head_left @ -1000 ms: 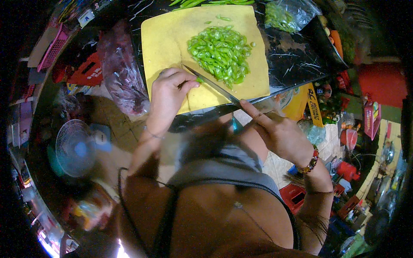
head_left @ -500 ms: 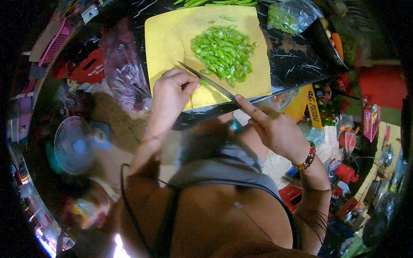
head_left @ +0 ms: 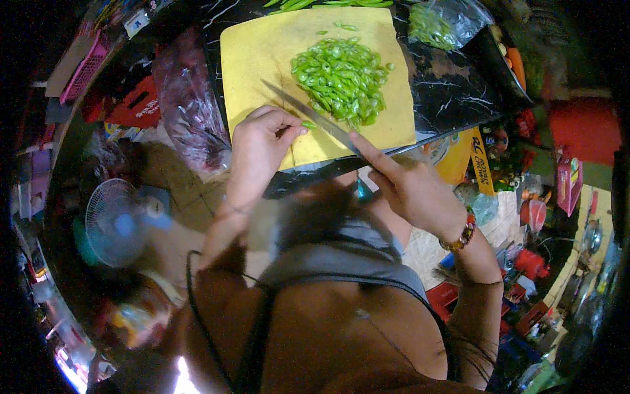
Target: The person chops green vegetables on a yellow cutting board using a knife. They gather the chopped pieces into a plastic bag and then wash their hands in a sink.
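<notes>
A yellow cutting board (head_left: 252, 59) lies on a black marbled table. On it is a heap of sliced green beans (head_left: 341, 79), cut thin and slanted. At the board's near left, my left hand (head_left: 266, 134) pinches a short green bean piece (head_left: 308, 125) between thumb and fingers. My right hand (head_left: 410, 187) grips a knife (head_left: 315, 117), its forefinger stretched along the back of the blade. The blade slants over the board toward the far left, close beside the bean piece and the heap. The knife's handle is hidden inside my right hand.
Whole green beans (head_left: 328, 4) lie beyond the board. A clear plastic bag of cut greens (head_left: 440, 26) sits at the far right, near a dark pan with a carrot (head_left: 516, 68). A purple plastic bag (head_left: 190, 105) hangs left of the table; a fan (head_left: 118, 223) stands on the floor.
The knife has shifted slightly left and away from me, its tip now farther over the board. My right hand has moved a little left with it; my left hand stays nearly in place.
</notes>
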Available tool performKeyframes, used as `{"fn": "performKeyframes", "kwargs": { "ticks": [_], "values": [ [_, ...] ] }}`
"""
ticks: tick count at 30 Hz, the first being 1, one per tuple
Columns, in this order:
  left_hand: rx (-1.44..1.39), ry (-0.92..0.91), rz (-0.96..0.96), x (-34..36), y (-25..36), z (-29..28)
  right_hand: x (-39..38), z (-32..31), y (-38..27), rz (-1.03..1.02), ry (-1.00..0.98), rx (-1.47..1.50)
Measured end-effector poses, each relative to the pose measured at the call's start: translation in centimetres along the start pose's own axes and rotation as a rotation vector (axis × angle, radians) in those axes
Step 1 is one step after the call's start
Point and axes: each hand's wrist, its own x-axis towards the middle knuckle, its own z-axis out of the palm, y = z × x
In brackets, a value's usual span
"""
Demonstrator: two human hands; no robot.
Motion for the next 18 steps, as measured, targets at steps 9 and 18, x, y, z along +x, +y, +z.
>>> {"fn": "performKeyframes", "kwargs": {
  "ticks": [9, 18],
  "values": [
    [0.185, 0.013, 0.246, 0.3, -0.2, -0.2, 2.1, 1.2, 0.0, 0.010, 0.014, 0.078],
    [0.029, -0.017, -0.013, -0.6, -0.1, -0.9, 0.5, -0.4, -1.2, 0.094, -0.076, 0.036]
  ]
}}
